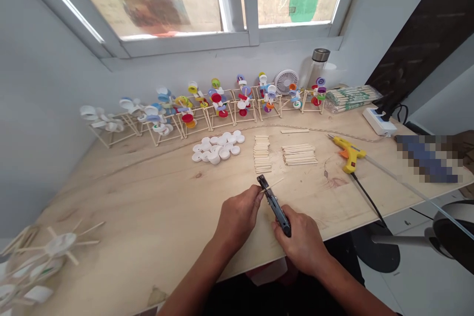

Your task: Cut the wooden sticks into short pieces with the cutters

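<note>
My left hand (pixel 237 215) pinches a thin wooden stick (pixel 277 182) near its left end. The stick crosses the head of a dark hand cutter (pixel 275 205), its free end poking out to the right. My right hand (pixel 302 239) is wrapped round the cutter's handles near the table's front edge. Whether the blades touch the stick is too small to tell. Beyond my hands lie a column of short wooden sticks (pixel 262 153) and a pile of longer ones (pixel 299 154). White bottle caps (pixel 218 148) are grouped to their left.
Stick frames with colourful cap wheels (pixel 242 101) line the back, beside a small fan (pixel 286 81) and a bottle (pixel 318 66). A yellow glue gun (pixel 348 153) lies right, near a power strip (pixel 379 121). Spoked cap pieces (pixel 61 244) sit at front left.
</note>
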`<state>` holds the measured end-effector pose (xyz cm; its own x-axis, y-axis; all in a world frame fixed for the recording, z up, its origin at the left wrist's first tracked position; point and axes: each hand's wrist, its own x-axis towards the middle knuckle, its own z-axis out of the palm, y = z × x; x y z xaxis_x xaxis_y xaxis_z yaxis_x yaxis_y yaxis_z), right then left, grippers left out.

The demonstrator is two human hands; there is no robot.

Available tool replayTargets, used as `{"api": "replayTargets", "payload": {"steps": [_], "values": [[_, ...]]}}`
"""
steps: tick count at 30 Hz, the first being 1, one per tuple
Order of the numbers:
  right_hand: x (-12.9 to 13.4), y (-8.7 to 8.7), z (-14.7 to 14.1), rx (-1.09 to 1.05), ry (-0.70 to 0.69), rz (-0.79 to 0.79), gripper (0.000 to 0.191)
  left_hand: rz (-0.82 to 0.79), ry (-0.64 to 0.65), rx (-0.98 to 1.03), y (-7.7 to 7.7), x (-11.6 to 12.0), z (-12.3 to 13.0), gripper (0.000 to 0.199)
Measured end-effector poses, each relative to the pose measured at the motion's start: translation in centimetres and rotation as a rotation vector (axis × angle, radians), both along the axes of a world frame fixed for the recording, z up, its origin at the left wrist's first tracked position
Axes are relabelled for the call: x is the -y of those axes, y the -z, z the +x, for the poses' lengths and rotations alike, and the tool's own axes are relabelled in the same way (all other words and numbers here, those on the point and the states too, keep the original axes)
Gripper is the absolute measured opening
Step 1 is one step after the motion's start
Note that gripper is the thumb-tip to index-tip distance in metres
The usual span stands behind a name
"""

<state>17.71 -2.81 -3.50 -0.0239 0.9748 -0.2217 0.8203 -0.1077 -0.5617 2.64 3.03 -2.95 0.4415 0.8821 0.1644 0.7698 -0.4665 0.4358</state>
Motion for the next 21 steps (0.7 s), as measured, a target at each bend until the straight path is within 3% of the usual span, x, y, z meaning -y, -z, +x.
{"api": "replayTargets", "payload": {"steps": [5, 9, 17, 21], "values": [[-0.3, -0.5, 0.2, -0.032, -0.020, -0.039, 0.011, 0.131, -0.009, -0.136, 0.7, 0.3, -0.3, 0.029], [-0.4, -0.8, 0.5, -0.092, -0.052, -0.067, 0.012, 0.057, 0.021, -0.128, 0.7, 0.1, -0.5, 0.028], [-0.1, -0.8, 0.5, -0.092, -0.069, -0.070, 0.013, -0.471, 0.127, 0.390, -0.9, -1.0, -1.3, 0.032], [-0.1, -0.8, 0.5, -0.064, -0.085, -0.049, 0.013, -0.890, 0.109, 0.640, -1.0, -1.6, -1.7, 0.035]]}}
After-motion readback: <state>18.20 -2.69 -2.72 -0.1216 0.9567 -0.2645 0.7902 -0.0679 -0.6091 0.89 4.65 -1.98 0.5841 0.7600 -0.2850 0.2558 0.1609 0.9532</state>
